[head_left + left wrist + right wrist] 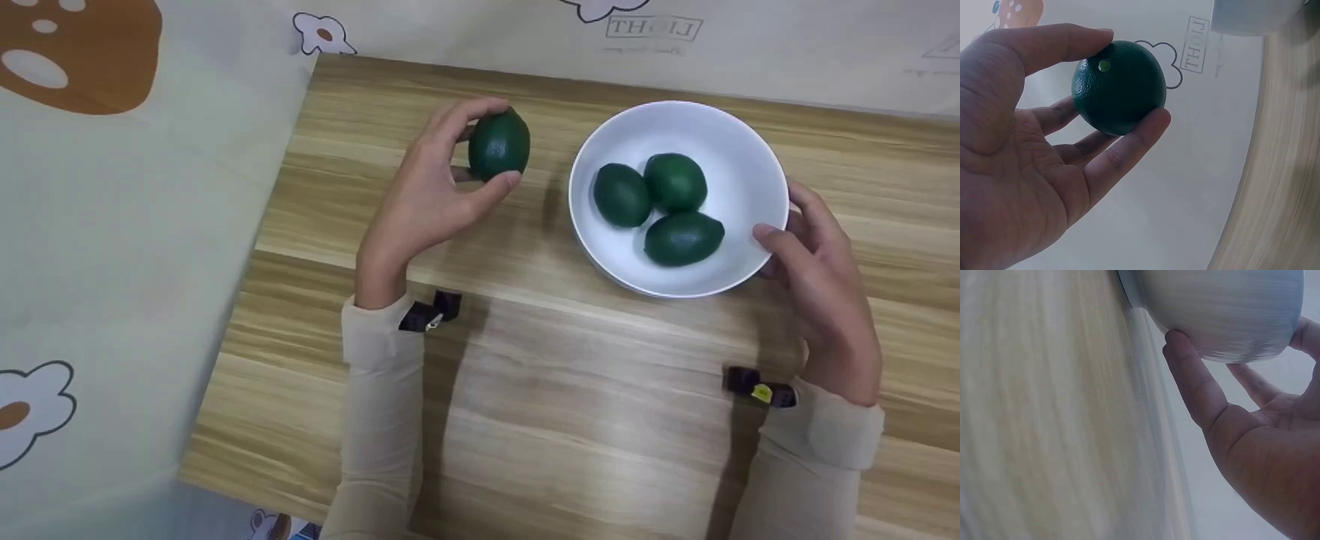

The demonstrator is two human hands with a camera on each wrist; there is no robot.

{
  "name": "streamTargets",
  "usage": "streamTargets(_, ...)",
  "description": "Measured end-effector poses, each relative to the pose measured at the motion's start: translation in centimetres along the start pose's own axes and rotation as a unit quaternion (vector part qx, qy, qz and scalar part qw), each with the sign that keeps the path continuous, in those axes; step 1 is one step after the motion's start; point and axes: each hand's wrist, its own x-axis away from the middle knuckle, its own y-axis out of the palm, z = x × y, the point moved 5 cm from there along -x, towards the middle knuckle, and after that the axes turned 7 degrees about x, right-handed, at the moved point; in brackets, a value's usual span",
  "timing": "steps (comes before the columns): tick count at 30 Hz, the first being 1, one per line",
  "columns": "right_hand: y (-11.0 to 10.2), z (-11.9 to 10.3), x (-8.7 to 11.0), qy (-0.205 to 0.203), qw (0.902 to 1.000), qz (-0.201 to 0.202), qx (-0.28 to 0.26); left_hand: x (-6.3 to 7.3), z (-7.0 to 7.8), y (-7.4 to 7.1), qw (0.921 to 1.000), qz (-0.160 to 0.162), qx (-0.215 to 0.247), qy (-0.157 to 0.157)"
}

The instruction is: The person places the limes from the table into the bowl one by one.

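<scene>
Between thumb and fingers, my left hand grips a dark green lime to the left of the bowl, apart from it. In the left wrist view the lime shows its pale stem spot, with fingertips on its sides. A white bowl holds three more limes, one at the left, one at the back and one at the front. At the bowl's right side my right hand pinches the rim, thumb over the edge and fingers outside. The right wrist view shows fingers against the bowl's outer wall.
The bowl is over a wood-grain table. The table's left edge runs beside the left forearm. Beyond it lies a pale sheet with printed flowers and brown shapes. Small dark devices sit at both wrists.
</scene>
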Motion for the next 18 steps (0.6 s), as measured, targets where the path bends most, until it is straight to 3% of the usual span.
streamTargets(18,0.06,0.02,-0.04,0.004,0.9999,0.0,-0.01,-0.03,0.23,0.3,0.9997,-0.01,0.016,0.015)
